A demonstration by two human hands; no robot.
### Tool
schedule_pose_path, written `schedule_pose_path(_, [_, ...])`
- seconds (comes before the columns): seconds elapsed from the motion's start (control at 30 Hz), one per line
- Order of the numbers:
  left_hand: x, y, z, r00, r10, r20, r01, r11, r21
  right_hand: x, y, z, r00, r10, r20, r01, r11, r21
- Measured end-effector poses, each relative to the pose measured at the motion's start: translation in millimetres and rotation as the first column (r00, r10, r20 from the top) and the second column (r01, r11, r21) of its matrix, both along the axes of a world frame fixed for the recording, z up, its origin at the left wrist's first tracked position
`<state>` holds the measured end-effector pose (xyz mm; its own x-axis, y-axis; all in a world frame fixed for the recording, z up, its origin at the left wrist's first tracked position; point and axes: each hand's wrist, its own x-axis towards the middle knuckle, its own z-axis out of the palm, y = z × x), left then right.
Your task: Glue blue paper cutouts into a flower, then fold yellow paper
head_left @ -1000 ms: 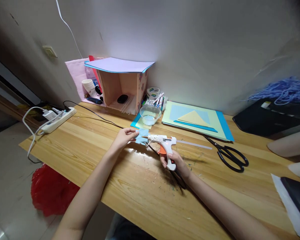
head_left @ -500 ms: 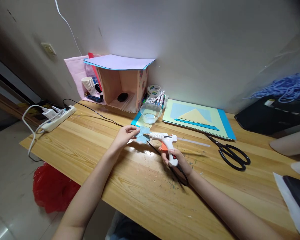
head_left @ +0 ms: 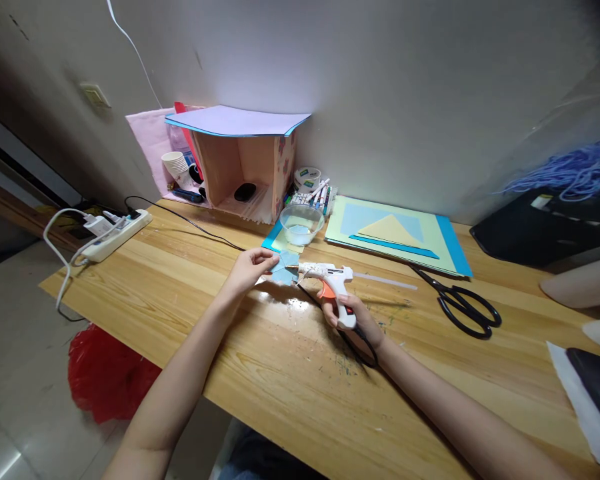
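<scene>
Between its thumb and fingers, my left hand pinches the left side of a light blue paper piece with crease-like lines on it. My right hand is wrapped round the handle of a white glue gun with an orange trigger. The gun's nozzle points left and lies over the blue paper; whether it touches cannot be made out. A clear glue stick juts from the gun's back end. Just behind the paper sits a clear round bowl with a light blue scrap inside.
Black scissors lie right of the gun, before stacked coloured paper. Markers and an open pink box stand at the back. A power strip is at the left; the gun's black cord hangs beneath my right hand.
The glue gun's nozzle has shifted very slightly over the blue paper. Both hands keep their holds, and the camera view has moved a little.
</scene>
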<state>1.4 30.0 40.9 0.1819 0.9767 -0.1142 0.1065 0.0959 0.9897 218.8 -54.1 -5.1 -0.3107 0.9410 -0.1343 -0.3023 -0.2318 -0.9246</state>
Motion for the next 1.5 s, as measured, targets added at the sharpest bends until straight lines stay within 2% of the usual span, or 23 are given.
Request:
schedule_pose_path(0.13, [-0.1,0.1,0.5,1.000,0.005,-0.005,-0.005,1.000,0.013,-0.4,-0.1,0.6,0.999,-0.037,-0.012,0.037,0.999,0.006])
schedule_pose_path(0.3, [-0.8,1.0,-0.5,1.000,0.022,-0.003,-0.022,1.000,0.020,1.4,0.6,-1.6,0.999,0.023,0.028,-0.023,1.000,0.010])
schedule_pose_path(0.5, [-0.6,0.8,0.0,1.000,0.025,0.010,-0.025,0.999,0.023,0.7,0.0,-0.4,0.999,-0.023,-0.025,0.024,0.999,0.028])
schedule_pose_path(0.77, [-0.7,2.3,-4.1,1.000,0.024,0.006,-0.024,0.999,0.031,-0.3,-0.3,1.6,1.000,0.008,-0.006,-0.008,1.000,0.024])
schedule_pose_path(0.93, [1.5,1.0,-4.7,1.000,-0.012,0.006,0.012,1.000,0.022,-1.0,0.1,2.6,0.996,-0.030,-0.088,0.028,1.000,-0.013])
schedule_pose_path(1.2, [1.0,-0.3,-1.9,1.000,-0.027,-0.007,0.027,0.999,0.027,1.6,2.7,-2.2,0.985,0.034,-0.171,-0.039,0.999,-0.023])
schedule_pose_path(1.5, [3.4,-3.6,1.2,0.997,-0.058,-0.042,0.057,0.998,-0.009,0.5,3.9,2.0,0.954,-0.053,-0.295,0.031,0.996,-0.079])
